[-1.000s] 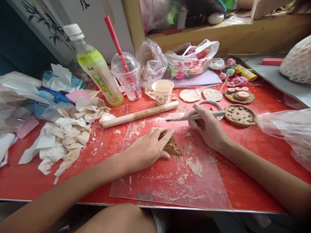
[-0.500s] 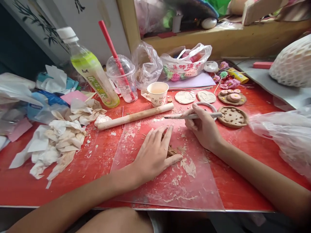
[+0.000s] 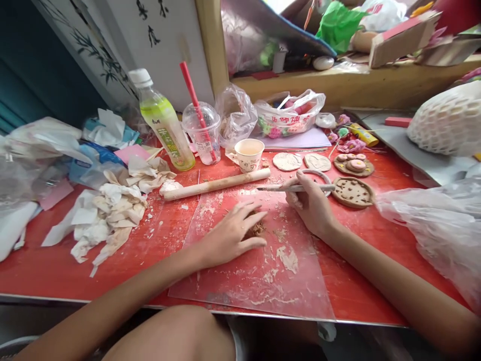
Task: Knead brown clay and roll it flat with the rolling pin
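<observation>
My left hand (image 3: 232,234) lies palm down over a small heap of brown clay scraps (image 3: 257,229), fingers spread and partly covering it. Beneath is a clear plastic sheet (image 3: 240,288) smeared with dried clay. My right hand (image 3: 308,203) is closed around a slim clay-modelling tool (image 3: 271,188), held level with its thin tip pointing left. Just behind that hand lies a ring (image 3: 326,176), partly hidden by the fingers. Beyond the sheet rests a clay-dusted rolling pin (image 3: 218,184). A round clay piece with dark dots (image 3: 353,191) sits right of my right hand.
A paper cup (image 3: 249,154) of cloudy liquid stands behind the rolling pin. Further left are a plastic cup with a red straw (image 3: 203,135) and a bottle (image 3: 165,128). Crumpled tissues (image 3: 108,215) cover the left side; a plastic bag (image 3: 439,215) lies right.
My left hand has drawn slightly left and its fingers have curved around the clay scraps, which show more. My right hand keeps its hold on the tool. The camera view has shifted.
</observation>
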{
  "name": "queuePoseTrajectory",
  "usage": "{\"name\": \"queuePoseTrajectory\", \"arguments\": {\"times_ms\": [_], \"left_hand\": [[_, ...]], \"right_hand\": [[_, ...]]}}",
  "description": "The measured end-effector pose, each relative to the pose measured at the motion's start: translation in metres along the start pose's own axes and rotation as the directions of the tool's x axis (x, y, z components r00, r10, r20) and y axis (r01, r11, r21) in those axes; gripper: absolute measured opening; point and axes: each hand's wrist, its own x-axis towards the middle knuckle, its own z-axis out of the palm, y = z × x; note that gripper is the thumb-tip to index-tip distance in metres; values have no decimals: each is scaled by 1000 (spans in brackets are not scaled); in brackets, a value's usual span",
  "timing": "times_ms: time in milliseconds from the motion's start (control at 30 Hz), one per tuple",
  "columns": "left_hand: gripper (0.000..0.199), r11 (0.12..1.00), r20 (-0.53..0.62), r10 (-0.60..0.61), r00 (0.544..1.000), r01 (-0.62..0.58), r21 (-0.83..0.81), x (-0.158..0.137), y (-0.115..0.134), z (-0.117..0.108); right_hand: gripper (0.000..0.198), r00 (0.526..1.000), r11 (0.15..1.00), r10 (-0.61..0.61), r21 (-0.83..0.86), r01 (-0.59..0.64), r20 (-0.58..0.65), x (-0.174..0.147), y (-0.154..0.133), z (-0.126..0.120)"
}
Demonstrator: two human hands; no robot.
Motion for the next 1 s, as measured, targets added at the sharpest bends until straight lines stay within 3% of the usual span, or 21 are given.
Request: {"name": "queuePoseTrajectory", "arguments": {"times_ms": [100,167,367,533,600,700,767,833,1000], "left_hand": [[92,993,35,-121,992,122,-4,-8,-10,-7],[104,984,15,-179,984,179,-1,-5,-10,-4],[80,976,-28,-219,975,219,4,14,8,13],[68,969,-64,-245,968,245,1,12,12,12],[64,978,-50,-205,977,204,-38,9,7,5],[63,987,88,14,996,1,-162,8,-7,-10],[55,958,159,189,969,-146,-245,12,-15,-19],[42,922,156,292,944,-235,-307,19,-21,-23],[57,897,139,287,948,-215,-386,29,-17,-26]], "right_hand": [[37,1000,1000,11,7,-11,-5,1,0,0],[36,1000,1000,16,-2,-16,5,1,0,0],[38,1000,1000,8,-15,-8,7,1,1,0],[38,1000,1000,-4,2,4,1,1,1,0],[38,1000,1000,-6,19,7,-11,1,1,0],[40,1000,998,-3,63,4,-21,1,2,-1],[39,1000,996,2,94,0,-18,2,2,-1],[37,1000,993,3,119,-1,-17,3,3,-1],[37,999,985,35,168,-35,0,3,2,-1]]}}
